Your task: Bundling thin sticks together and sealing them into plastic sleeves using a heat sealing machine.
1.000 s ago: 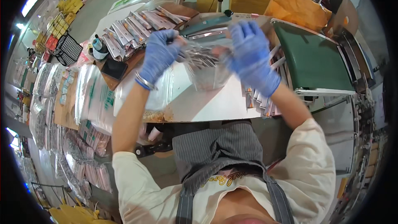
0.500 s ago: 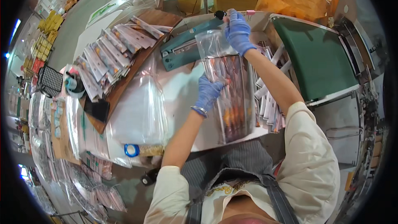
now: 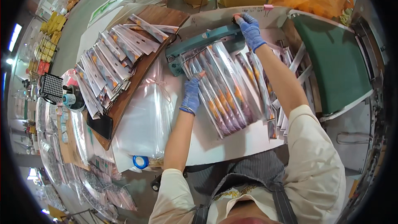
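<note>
In the head view, a small pale-blue label marks the long teal metal bar sealer; dark handwriting shows on the brown cardboard wall behind it, and yellow script on the cream cloth shirt. The clear-plastic-wrapped row of glossy, colour-printed packets lies on the white table, its far end at the sealer; bare tabletop separates it from the front edge. The blue-gloved left hand touches its left side; whether it pinches is unclear. The blue-gloved right hand is closed on the sealer's black knob. Smooth clear bags lie leftward.
</note>
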Motion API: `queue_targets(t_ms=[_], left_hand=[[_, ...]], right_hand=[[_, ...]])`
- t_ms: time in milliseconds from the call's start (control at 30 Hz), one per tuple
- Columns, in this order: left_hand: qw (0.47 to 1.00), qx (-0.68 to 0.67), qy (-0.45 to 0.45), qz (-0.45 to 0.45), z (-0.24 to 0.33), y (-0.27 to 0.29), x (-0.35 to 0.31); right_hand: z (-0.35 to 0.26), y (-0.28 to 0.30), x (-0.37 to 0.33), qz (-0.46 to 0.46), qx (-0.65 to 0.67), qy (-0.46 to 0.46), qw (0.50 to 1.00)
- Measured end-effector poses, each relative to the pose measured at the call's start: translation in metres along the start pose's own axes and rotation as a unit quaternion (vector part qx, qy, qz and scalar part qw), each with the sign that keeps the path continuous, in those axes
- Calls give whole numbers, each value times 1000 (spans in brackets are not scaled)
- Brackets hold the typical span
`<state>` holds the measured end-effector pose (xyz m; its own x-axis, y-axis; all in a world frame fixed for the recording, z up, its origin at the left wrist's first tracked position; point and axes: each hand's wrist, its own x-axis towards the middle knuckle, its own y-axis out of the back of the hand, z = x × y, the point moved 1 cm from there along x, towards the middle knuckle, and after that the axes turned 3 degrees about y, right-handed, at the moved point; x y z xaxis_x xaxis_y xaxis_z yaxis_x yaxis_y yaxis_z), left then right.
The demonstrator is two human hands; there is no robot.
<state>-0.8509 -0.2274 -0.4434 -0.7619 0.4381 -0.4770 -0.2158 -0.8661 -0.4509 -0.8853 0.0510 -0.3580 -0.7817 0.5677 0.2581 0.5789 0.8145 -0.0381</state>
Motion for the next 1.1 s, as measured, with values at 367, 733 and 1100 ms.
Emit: queue_targets(t_ms=[367, 733, 1100], left_hand=[[954, 152, -258, -27, -44, -4, -76], [671, 585, -435, 134, -13, -68, -124], [463, 758, -460, -1, -60, -261, 70]], right_hand=[[18, 17, -5, 153, -129, 180, 963], [-73, 198, -212, 181, -589, -81, 783], [-24, 200, -171, 151, -425, -214, 866]])
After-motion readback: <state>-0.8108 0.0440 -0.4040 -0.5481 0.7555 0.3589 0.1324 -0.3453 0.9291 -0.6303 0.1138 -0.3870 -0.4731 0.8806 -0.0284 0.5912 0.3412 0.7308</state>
